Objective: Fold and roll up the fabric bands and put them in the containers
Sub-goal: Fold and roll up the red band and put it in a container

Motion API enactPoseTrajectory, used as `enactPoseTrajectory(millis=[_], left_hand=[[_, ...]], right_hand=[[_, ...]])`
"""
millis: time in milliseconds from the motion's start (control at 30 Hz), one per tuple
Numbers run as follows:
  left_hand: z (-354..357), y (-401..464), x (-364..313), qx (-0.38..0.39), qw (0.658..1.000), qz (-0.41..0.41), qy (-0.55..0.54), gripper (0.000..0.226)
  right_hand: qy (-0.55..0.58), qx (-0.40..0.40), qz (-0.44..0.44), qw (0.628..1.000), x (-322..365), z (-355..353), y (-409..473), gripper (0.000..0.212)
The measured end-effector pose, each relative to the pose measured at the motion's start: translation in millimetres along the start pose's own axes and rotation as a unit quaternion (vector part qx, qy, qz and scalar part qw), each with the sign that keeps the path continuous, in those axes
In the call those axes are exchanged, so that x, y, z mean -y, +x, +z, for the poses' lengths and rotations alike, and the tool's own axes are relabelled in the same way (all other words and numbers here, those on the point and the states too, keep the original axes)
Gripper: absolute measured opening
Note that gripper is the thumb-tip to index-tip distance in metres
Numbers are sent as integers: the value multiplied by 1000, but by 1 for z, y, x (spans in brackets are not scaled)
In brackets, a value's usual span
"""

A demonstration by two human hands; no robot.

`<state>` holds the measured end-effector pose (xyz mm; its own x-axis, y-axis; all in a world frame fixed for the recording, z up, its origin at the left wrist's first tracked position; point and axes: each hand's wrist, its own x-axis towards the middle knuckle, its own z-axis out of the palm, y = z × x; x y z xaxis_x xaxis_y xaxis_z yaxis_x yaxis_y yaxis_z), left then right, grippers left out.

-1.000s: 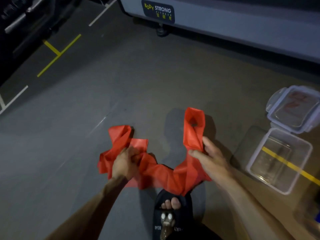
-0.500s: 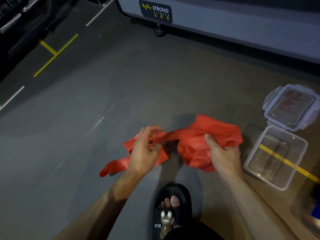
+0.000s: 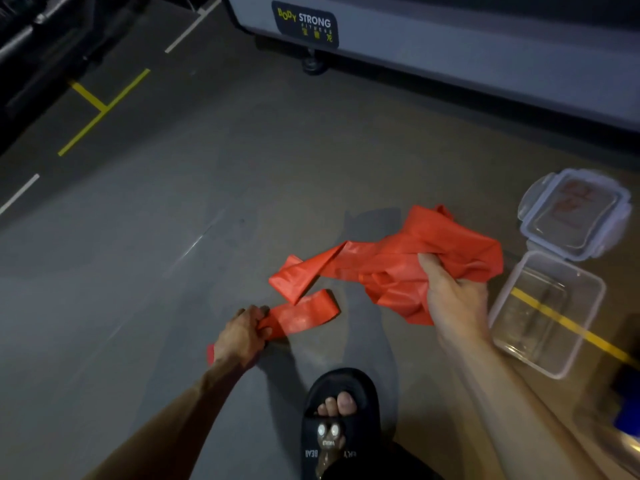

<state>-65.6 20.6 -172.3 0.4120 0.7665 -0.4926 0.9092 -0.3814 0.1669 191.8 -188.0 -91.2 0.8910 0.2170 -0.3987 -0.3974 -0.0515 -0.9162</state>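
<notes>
So there's one long red band (image 3: 363,268) and the person has it in both hands, low over the grey floor (image 3: 145,271). The left hand (image 3: 242,336) is curled around one end of it, down near the floor, with a short bit of red poking out behind the wrist and a flat strip running off to the right from the fingers. From there the band loops up and twists toward the right hand (image 3: 453,299), which is gripping a big crumpled bunch of it, thumb pressed into the folds. The hands are well apart, the right one higher and further over. It's not folded or rolled at all yet, just a loose tangle. Just right of that bunch sits a clear box (image 3: 547,313) on the floor, open, and I can't make out anything in it except a yellow line (image 3: 568,323) showing through the bottom. Its lid (image 3: 575,213) lies right behind it, touching or nearly so, with some reddish marking I can't read. A foot in a black slipper (image 3: 339,414) is planted between the arms. At the back there's a grey machine (image 3: 450,39) with a "Body Strong" label.
</notes>
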Motion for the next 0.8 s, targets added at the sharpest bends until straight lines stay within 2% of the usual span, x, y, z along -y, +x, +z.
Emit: enactPoseTrajectory(millis=[67, 167, 233, 333, 433, 567, 700, 800], left_hand=[[-3, 0, -11, -36, 999, 32, -13, 18], [-27, -3, -48, -151, 973, 66, -161, 5], [-53, 1, -81, -177, 947, 83, -254, 13], [-89, 14, -122, -184, 908, 109, -360, 7], [-107, 30, -141, -194, 908, 120, -351, 8], [-116, 50, -145, -203, 903, 94, -366, 8], [-117, 59, -163, -190, 884, 109, -413, 6], [-117, 65, -172, -183, 876, 135, -426, 18]], right_hand=[[-7, 5, -4, 1000, -3, -2, -1, 22], [-20, -6, -4, 1000, -6, -8, -2, 22], [-34, -15, -1, 999, -7, -10, -3, 22], [-53, -4, 7, 999, -10, -11, -6, 24], [-62, 12, 31, 998, -12, -13, -9, 20], [-77, 31, 39, 996, -15, -14, -10, 13], [-76, 60, 52, 994, -17, -12, -12, 23], [-69, 73, 49, 994, -18, -10, -14, 26]])
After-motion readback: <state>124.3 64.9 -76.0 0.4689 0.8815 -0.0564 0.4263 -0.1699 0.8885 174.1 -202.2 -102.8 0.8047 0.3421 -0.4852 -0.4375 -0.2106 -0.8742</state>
